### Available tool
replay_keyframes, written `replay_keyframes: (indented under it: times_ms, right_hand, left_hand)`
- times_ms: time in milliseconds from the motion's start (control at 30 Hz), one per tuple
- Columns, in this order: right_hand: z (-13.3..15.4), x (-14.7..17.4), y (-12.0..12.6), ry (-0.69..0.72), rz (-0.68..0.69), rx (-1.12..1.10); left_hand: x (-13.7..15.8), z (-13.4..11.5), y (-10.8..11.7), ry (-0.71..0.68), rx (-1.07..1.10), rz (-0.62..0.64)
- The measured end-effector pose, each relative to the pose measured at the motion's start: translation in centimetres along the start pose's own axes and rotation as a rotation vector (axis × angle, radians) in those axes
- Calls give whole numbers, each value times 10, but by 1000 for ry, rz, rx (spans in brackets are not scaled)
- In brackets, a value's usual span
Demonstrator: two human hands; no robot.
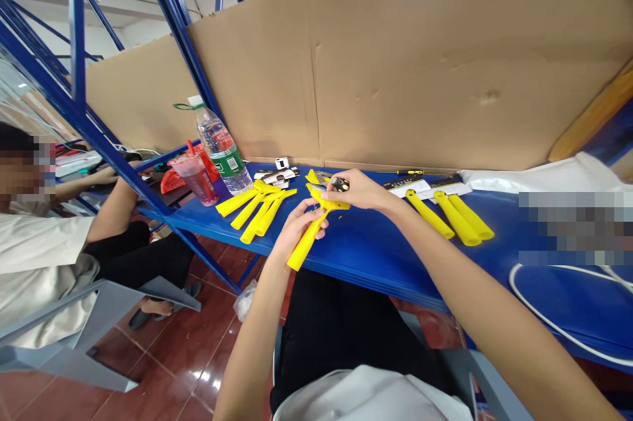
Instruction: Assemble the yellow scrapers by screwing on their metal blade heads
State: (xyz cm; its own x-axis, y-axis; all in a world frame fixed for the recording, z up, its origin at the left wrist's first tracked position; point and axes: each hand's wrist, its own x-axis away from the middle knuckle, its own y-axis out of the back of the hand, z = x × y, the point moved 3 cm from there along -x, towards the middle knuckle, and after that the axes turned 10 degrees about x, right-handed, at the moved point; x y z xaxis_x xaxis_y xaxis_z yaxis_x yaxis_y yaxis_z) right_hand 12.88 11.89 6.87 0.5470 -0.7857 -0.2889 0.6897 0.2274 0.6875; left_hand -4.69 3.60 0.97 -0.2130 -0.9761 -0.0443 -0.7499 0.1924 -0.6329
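Observation:
My left hand (299,226) is closed around a yellow plastic handle (307,241) with a hollow round grip and a flared head, tilted over the front edge of the blue table. Just above that head, my right hand (360,190) is closed on a short black-handled tool (340,185); its tip is too small to make out. Several similar yellow handles (254,204) lie to the left of my hands. To the right, more yellow handles (457,218) rest against flat black-and-white strips (408,186).
A large water bottle (223,150) and a red cup with a straw (195,173) stand at the left on the blue table (376,243). Cardboard (395,64) walls off the back. A white cable (539,319) curves at right. Another person (44,236) sits at left beyond a blue post.

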Motion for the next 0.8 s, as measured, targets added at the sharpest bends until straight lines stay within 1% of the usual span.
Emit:
replay_keyframes:
  times_ms: [67,133,200,300,333,400,467,533,600,667,800]
  right_hand:
    - [2,0,-1,11,-2,1]
    - [3,0,-2,29,-36,21]
    - [5,0,1,73,-146,73]
    - [9,0,12,163,-364,134]
    - [12,1,16,188,-409,119]
    - [22,2,26,220,-453,30]
    - [37,4,34,244,-468,-79]
    - [53,8,37,264,-473,-138]
    - [66,12,34,277,-487,-168]
    - [70,15,26,289,-510,-201]
    - [59,20,7,259,-604,-246]
  left_hand:
    - [-1,1,1,-1,10,3]
    - [-2,2,2,3,36,-1]
    - [-3,3,4,24,98,-1]
    - [-4,4,6,65,231,-5]
    - [-5,4,7,74,269,-11]
    - [-6,4,9,77,321,-30]
    - [-8,4,12,67,352,-49]
    - [-9,4,14,54,369,-76]
    - [-10,4,16,47,372,-104]
    - [-10,4,17,36,355,-119]
    - [-10,4,16,-7,266,-138]
